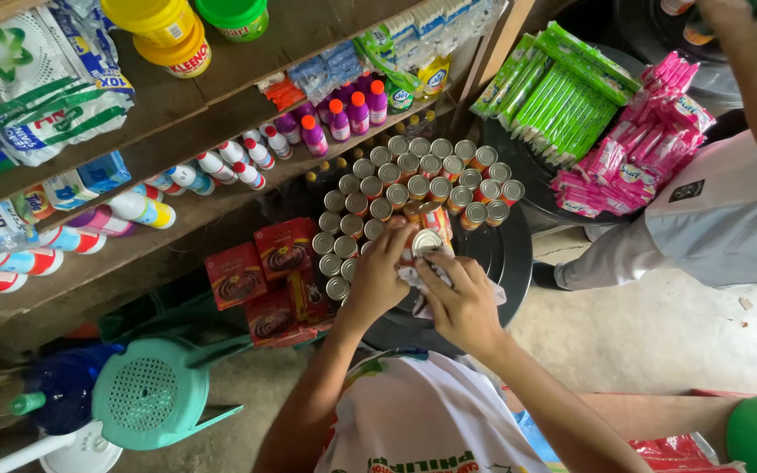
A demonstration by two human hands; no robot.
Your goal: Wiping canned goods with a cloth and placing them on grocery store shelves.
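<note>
A person in a white shirt (431, 420) leans over a round black lid (492, 263) crowded with tins. The left hand (377, 278) and the right hand (464, 302) meet on one small can (427, 241), fingers wrapped around it at the near edge of the cluster, a scrap of white wrapping beneath the right hand. Red boxes (269, 276) lie just beside the left hand. Beyond, rows of cans (422, 180) fill the lid, with purple bottles (343, 118) on the wooden shelf (221, 114) behind. Green packets (562, 92) and pink packets (641, 144) sit farther right.
</note>
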